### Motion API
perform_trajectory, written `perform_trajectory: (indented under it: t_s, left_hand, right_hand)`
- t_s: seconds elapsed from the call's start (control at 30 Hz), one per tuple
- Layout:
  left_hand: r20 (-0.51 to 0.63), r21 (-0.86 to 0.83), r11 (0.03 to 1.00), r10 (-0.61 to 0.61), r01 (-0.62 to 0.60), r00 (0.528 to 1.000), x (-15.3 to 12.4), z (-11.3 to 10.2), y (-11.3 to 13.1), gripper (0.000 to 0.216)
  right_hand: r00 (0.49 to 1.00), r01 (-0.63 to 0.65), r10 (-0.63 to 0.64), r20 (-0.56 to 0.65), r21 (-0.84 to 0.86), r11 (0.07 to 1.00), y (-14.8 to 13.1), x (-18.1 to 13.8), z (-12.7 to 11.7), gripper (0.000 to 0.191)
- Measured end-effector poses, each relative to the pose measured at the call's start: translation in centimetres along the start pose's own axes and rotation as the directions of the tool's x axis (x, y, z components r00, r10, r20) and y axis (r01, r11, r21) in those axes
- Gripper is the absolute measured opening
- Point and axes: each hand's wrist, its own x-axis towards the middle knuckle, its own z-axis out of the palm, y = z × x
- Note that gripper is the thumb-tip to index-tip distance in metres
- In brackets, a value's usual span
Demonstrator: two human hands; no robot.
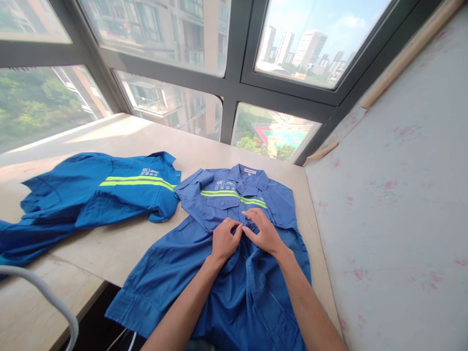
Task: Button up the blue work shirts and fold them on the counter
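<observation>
A blue short-sleeved work shirt lies spread front side up, its collar toward the window. Yellow-green reflective stripes and pale lettering cross its chest. My left hand pinches the front edge at the middle, just below the chest pocket, with its fingers closed. Close against it, my right hand holds bunched cloth of the same edge between its thumb and curled fingers. The fingertips of both hands almost meet there; any button between them is hidden.
A second blue work shirt lies crumpled at the left on the pale tabletop. A white curved tube rises at lower left. The windows stand behind, and a flowered wall bounds the right.
</observation>
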Motion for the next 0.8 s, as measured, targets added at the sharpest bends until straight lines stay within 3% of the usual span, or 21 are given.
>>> perform_trajectory:
  t_s: [0.17,0.4,0.6,0.8]
  left_hand:
    - [0.026,-0.041,0.999,0.018,-0.017,0.999,0.0,-0.1,-0.3,0.018]
    - [0.040,-0.029,1.000,0.014,-0.013,0.999,0.0,-0.1,-0.2,0.017]
    - [0.059,-0.003,1.000,0.031,-0.030,0.998,-0.1,-0.1,-0.3,0.019]
    - [0.078,0.041,0.998,0.040,-0.044,0.996,0.0,-0.1,-0.2,0.020]
  right_hand:
    - [0.996,0.082,-0.077,0.033,-0.156,0.984,-0.1,0.2,-0.5,0.021]
    - [0.999,0.022,-0.012,0.038,-0.268,0.963,0.2,0.0,0.2,0.028]
    - [0.999,-0.010,0.020,0.032,-0.295,0.955,0.7,0.0,0.4,0.030]
    - [0.998,0.063,-0.065,-0.004,-0.207,0.976,2.2,0.0,0.6,0.029]
